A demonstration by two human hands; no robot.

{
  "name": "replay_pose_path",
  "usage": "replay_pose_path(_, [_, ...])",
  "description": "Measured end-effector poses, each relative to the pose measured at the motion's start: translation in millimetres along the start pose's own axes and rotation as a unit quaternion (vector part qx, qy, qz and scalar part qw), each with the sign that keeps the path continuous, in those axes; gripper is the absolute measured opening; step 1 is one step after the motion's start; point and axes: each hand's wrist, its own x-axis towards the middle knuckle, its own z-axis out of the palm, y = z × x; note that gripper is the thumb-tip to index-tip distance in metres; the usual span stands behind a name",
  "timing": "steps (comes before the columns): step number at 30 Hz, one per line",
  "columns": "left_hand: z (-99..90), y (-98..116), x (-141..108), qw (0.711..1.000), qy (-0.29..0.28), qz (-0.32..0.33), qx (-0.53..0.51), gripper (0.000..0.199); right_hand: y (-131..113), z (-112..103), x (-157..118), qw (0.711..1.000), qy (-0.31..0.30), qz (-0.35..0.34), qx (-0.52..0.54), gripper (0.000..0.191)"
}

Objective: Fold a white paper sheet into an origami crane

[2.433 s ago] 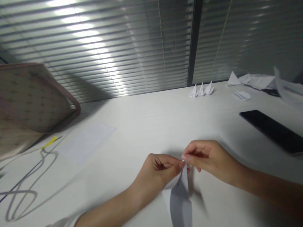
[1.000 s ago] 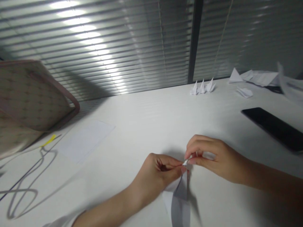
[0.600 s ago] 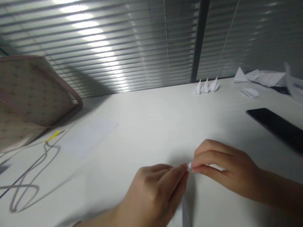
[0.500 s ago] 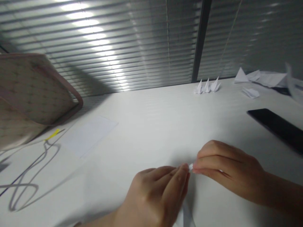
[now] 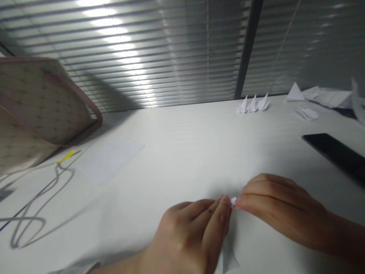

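Between the fingertips of both hands shows a small bit of folded white paper (image 5: 233,201). My left hand (image 5: 196,228) is closed, its thumb and fingers pinching the paper from the left and covering most of it. From the right, my right hand (image 5: 273,205) pinches the paper's small end. A white paper flap (image 5: 229,258) sticks out below my left hand, near the bottom edge; whether it belongs to the pinched piece I cannot tell.
Several folded paper pieces (image 5: 253,104) stand at the back, with more folded paper (image 5: 325,95) to their right. A black phone (image 5: 339,154) lies at right. On the left are a white sheet (image 5: 111,158), grey cables (image 5: 42,220) and a bag (image 5: 37,114) by the blinds (image 5: 171,57).
The view has shifted slightly, so the scenery sits a little further right. Both hands keep their pinch on the paper; the right hand's fingers have closed together more.
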Motion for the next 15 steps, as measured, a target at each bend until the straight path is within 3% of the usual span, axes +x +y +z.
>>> replay_pose_path(5, [-6.1,1.2,1.0,1.0,0.009,0.019,0.008,0.026,2.0,7.7,-0.8,0.999,0.029,-0.012,-0.013,0.013])
replay_pose_path(10, [-6.4,-0.7,3.6,1.0,0.015,0.023,0.015,0.026,-1.9,9.8,4.0,0.999,0.029,0.02,0.0,0.011])
replay_pose_path(13, [-1.3,-0.8,3.2,1.0,0.03,0.001,-0.008,0.024,-4.3,11.1,4.8,0.996,0.023,0.065,0.049,0.008])
replay_pose_path(15, [2.0,-1.1,5.1,0.996,0.043,-0.054,-0.055,0.02,-4.7,13.4,4.7,0.985,0.016,0.128,0.113,0.007])
